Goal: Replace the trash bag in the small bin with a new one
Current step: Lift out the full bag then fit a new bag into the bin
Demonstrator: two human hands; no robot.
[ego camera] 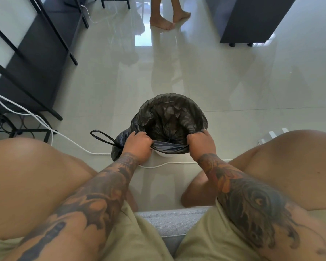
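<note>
Left hand point(138, 146), right hand point(201, 144): fingers curled, gripping near edge of black bag point(169, 117) over bin point(163, 154)

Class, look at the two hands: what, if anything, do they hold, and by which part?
Both the left hand and the right hand grip the black trash bag by its near rim, over the bin's edge.

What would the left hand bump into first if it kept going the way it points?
Probably the bag itself. The left hand grips the near edge and points forward over the bin, so it would likely push into the black plastic lining inside. Depth is hard to judge from above.
</note>
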